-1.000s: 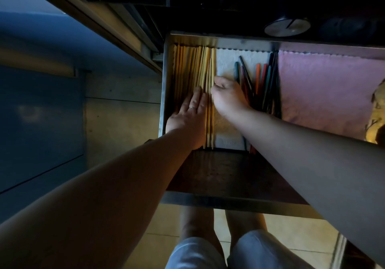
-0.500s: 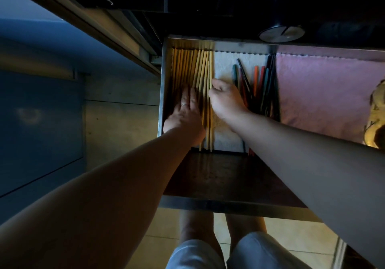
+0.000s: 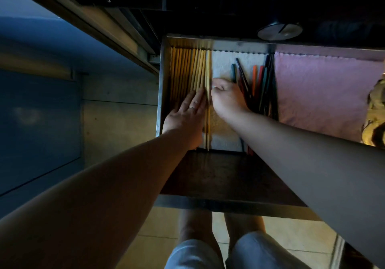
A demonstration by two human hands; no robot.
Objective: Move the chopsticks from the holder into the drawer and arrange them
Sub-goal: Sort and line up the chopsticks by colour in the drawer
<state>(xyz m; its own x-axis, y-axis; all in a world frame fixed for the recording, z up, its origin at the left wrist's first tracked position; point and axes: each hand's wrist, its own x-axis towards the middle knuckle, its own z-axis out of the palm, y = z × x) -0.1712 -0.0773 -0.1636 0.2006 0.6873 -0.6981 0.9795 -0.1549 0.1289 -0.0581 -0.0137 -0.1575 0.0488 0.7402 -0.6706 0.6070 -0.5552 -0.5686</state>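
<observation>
Left hand point(image 3: 187, 116) open and flat on the row of wooden chopsticks point(image 3: 187, 68) at the left side of the open drawer point(image 3: 162, 81), right hand point(image 3: 226, 100) curled beside it with fingertips point(image 3: 214, 87) pinching the last yellow stick, colored chopsticks point(image 3: 258, 81) just right, pink cloth point(image 3: 323, 91) farther right.

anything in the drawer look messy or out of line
Yes: the coloured chopsticks right of the right hand lie crossed and fanned, while the wooden chopsticks under the left hand sit in a near-parallel row.
</observation>
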